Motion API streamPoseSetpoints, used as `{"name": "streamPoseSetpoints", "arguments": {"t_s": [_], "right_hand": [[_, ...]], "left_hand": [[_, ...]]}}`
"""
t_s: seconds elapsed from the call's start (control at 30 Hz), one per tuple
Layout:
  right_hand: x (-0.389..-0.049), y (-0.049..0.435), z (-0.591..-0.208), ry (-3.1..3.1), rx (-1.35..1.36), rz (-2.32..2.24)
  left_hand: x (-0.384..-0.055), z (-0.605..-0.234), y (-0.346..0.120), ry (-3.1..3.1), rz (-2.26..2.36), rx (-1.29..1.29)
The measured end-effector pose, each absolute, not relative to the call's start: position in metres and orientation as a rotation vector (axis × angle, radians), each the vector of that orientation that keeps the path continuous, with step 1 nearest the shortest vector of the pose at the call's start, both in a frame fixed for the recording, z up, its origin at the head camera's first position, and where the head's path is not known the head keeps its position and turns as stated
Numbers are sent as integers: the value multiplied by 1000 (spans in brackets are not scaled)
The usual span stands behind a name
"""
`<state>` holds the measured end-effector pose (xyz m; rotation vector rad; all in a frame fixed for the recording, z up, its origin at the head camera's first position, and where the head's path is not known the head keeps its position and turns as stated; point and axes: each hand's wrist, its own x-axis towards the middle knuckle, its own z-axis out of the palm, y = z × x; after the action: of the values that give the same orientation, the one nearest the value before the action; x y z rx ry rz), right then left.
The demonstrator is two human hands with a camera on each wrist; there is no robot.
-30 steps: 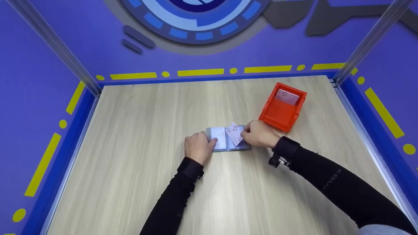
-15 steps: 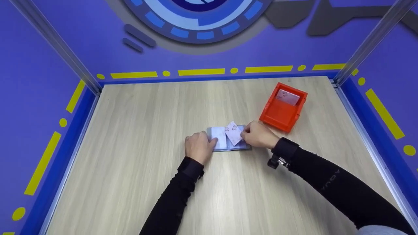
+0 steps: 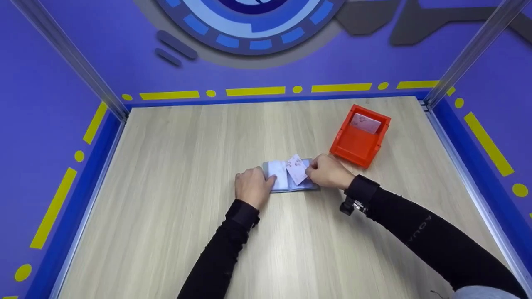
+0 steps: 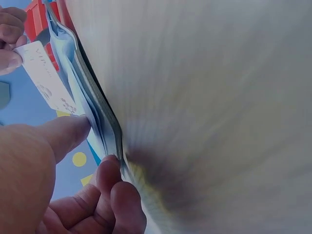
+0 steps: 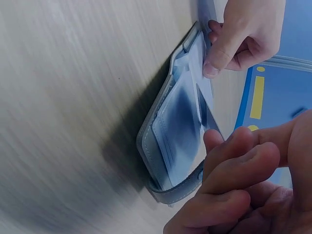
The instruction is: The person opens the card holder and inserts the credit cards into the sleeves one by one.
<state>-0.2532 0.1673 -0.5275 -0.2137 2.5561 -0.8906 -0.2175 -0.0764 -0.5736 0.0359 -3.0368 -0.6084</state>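
A small grey card holder (image 3: 277, 175) lies spread open on the table, its clear sleeves showing. My left hand (image 3: 252, 187) grips its left edge, thumb (image 4: 73, 134) pressing on the sleeves and fingers at the outer edge. A pale pink printed card (image 3: 296, 169) is pinched at its right corner by my right hand (image 3: 330, 171). The card is tilted above the right-hand sleeves; lettering shows on it in the left wrist view. A strap (image 5: 180, 192) curves off the holder's edge in the right wrist view. My right fingertips partly hide the card there.
An orange-red plastic bin (image 3: 357, 141) stands just beyond my right hand, with a similar pink card (image 3: 365, 123) leaning at its far end. Purple-blue panels (image 3: 249, 74) with yellow marks enclose the wooden table (image 3: 174, 166) at the back and both sides.
The card has turned a little and shifted slightly left over the holder. Both hands stay in nearly the same place, and the holder remains spread.
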Motion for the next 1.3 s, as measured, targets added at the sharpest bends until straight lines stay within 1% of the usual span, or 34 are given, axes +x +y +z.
{"name": "streamPoseSetpoints", "arguments": {"t_s": [0.47,1.03,1.3], "right_hand": [[-254,160,-530,2504,-158,-838],[-255,159,-533,2494,-286,-806],[-258,162,-531,2464,-232,-752]], "left_hand": [[-218,-574,-78,-3040,-627,18],[-218,-574,-77,-3056,-603,8],[-219,-573,-77,-3070,-628,38]]}}
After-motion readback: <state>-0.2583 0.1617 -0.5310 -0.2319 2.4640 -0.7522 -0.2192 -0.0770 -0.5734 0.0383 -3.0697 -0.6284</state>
